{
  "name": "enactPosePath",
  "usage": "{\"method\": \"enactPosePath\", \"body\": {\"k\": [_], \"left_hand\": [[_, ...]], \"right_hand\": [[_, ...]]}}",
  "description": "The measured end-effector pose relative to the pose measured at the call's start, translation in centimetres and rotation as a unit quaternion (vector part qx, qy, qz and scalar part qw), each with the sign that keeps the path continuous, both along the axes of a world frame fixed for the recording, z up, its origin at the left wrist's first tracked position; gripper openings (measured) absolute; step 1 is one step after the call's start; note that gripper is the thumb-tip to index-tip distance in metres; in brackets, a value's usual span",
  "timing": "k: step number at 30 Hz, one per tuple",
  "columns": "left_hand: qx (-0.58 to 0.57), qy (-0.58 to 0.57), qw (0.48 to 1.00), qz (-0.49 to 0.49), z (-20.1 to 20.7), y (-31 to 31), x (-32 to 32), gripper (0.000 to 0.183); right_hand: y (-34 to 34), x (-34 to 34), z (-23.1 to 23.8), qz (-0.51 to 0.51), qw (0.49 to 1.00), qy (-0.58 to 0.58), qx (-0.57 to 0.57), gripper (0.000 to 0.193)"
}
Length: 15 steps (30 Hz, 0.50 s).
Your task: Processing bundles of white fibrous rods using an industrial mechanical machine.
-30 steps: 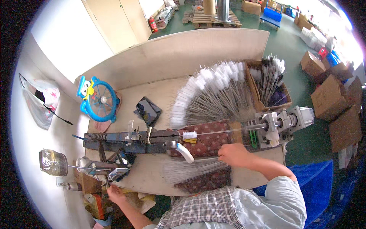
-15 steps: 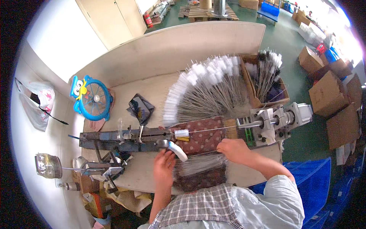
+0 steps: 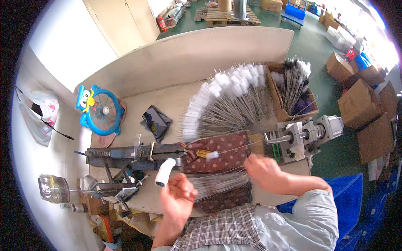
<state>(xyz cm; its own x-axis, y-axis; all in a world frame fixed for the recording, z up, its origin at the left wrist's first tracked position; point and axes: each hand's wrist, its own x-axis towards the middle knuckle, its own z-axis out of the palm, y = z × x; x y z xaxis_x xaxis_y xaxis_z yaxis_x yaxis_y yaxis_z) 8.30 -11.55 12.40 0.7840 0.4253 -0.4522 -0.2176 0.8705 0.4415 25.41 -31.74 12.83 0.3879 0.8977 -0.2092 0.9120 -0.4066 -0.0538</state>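
My right hand [image 3: 264,172] is closed, fingertips pinched on a thin metal wire that stretches left over the dotted brown cloth [image 3: 234,148]. My left hand [image 3: 180,195] is loosely open, fingers half curled, right beside the white lever handle [image 3: 166,170] and not wrapped around it. On the cloth, a small white-bristled brush [image 3: 212,155], blurred, lies at the end of a wire running to the metal chuck [image 3: 284,139] on the right. Its bristle end is apart from the clamp jaws [image 3: 167,151] on the left. A bundle of bare wires [image 3: 217,186] lies nearest me.
A wide fan of white brushes [image 3: 228,96] covers the table behind the cloth. Next to it stands a carton [image 3: 276,94] of more brushes. A blue toy-shaped fan [image 3: 100,109] and a dark plastic bag [image 3: 155,122] are at the left. Blue bins [image 3: 341,196] stand lower right.
The lever handle has swung left, and my left hand has let go of it. The brush has come away from the clamp jaws, moving right and nearer. My right hand has shifted slightly right, wire in its fingers.
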Motion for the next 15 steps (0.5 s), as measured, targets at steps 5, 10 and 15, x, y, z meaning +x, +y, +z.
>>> {"method": "enactPosePath", "body": {"k": [5,10,15], "left_hand": [[0.092,-0.057,0.953,-0.284,-0.1,-1.3,-0.3,0.033],[0.441,-0.056,0.846,-0.294,-0.5,-3.9,7.7,0.022],[0.803,0.024,0.579,-0.142,-2.2,-6.9,14.3,0.020]], "right_hand": [[-2.1,5.2,6.4,-0.099,0.969,-0.075,0.212,0.015],[-2.9,8.3,5.7,-0.116,0.930,-0.028,0.347,0.026],[-1.3,8.9,2.1,-0.045,0.927,0.036,0.371,0.025]]}}
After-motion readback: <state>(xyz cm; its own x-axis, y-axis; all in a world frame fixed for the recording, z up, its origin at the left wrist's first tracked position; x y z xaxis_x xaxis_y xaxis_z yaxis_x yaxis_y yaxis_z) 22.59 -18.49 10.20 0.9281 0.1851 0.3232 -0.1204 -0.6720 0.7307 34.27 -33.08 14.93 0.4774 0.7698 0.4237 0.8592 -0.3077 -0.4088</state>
